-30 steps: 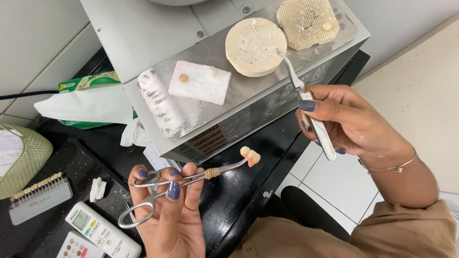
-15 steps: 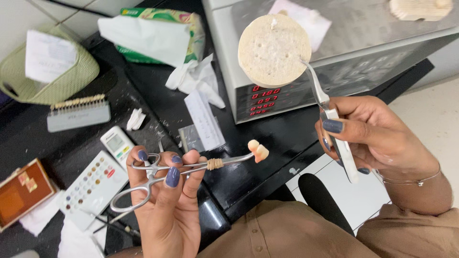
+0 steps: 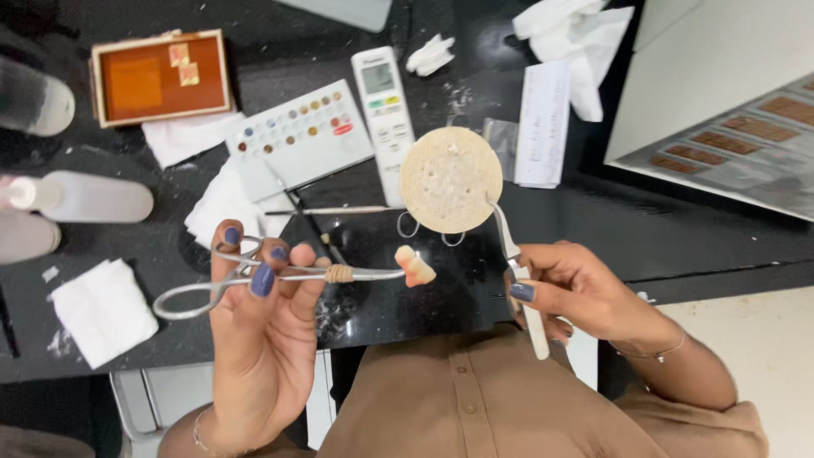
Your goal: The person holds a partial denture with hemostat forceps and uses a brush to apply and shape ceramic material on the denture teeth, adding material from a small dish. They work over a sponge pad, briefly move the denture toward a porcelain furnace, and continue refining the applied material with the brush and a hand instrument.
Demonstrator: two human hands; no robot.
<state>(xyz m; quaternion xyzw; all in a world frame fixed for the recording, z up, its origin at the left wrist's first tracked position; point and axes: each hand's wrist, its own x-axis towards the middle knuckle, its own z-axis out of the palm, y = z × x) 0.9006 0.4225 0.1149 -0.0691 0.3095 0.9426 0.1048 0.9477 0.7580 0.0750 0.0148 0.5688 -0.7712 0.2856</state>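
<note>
My left hand (image 3: 263, 331) grips metal scissor-handled forceps (image 3: 280, 276) that point right. Their tips clamp a small tooth-shaped piece (image 3: 415, 266), cream with a pinkish end, held above the dark bench. My right hand (image 3: 585, 293) holds white-handled tweezers (image 3: 515, 271) that pinch the edge of a round beige perforated pad (image 3: 449, 180). The pad hangs flat just above and to the right of the tooth piece, not touching it.
On the black bench (image 3: 407, 288) lie a white colour palette tray (image 3: 297, 136), a white remote-like device (image 3: 383, 110), a wooden box (image 3: 161, 76), squeeze bottles (image 3: 80, 197), tissues (image 3: 102, 309) and thin tools (image 3: 331, 210). A grey furnace (image 3: 721, 93) stands at the right.
The view has swung down from the furnace top to the bench. My right hand carried the round pad off the furnace and over the bench, close to the tooth piece held by the left.
</note>
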